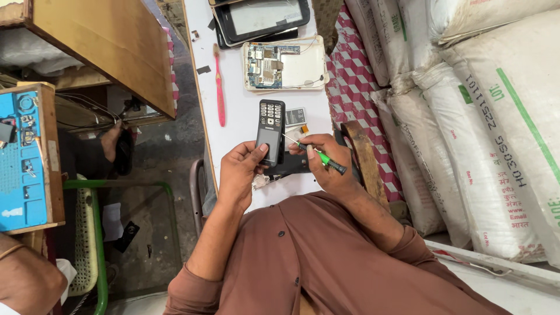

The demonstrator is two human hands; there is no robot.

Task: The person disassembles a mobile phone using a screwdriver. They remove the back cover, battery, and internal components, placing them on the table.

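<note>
The left hand (240, 172) pinches a black keypad phone (270, 131) at its lower end, thumb on its face, just below the open tablet (284, 65). The right hand (322, 160), fingers pressed together, grips a green screwdriver (318, 154), tip beside the phone's right edge.

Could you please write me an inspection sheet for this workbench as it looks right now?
Surface: white table, narrow, mostly covered at the far end.
Job's things: black keypad phone gripped by the left hand; green-handled screwdriver in the right hand, its tip at the phone's side.
Clutter: pink toothbrush; opened white device with bare circuit board; stacked tablets; small battery.
Hands: both closed on their items, working close together.
Cables: thin wire on the opened device; loose wires under the wooden shelf at left.
Surroundings: white sacks at right, blue repair mat at left, green chair frame.
</note>
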